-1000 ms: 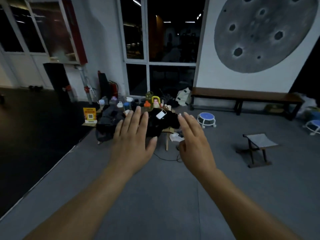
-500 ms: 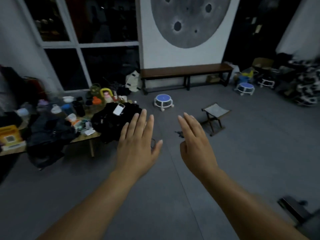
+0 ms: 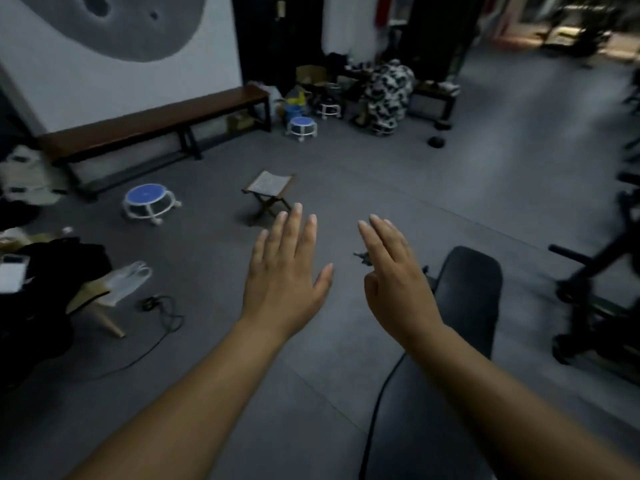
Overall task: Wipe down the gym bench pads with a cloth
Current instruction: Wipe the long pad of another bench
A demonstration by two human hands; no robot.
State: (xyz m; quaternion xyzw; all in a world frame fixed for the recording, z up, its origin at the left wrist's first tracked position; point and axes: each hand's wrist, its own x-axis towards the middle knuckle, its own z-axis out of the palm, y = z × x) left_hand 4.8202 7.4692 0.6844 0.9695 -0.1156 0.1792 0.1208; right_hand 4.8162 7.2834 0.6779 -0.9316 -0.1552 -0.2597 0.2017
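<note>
Black gym bench pad (image 3: 471, 292) at near right, partly behind right hand (image 3: 398, 282). Left hand (image 3: 287, 282) just beside, both released, fingers straight, raised over grey floor (image 3: 346, 174). Beyond: folding stool (image 3: 268, 188), blue round stool (image 3: 149, 199), wooden bench (image 3: 152, 123) at far wall.

grey floor (image 3: 346, 174), wooden bench (image 3: 149, 123), white wall (image 3: 104, 84)
</note>
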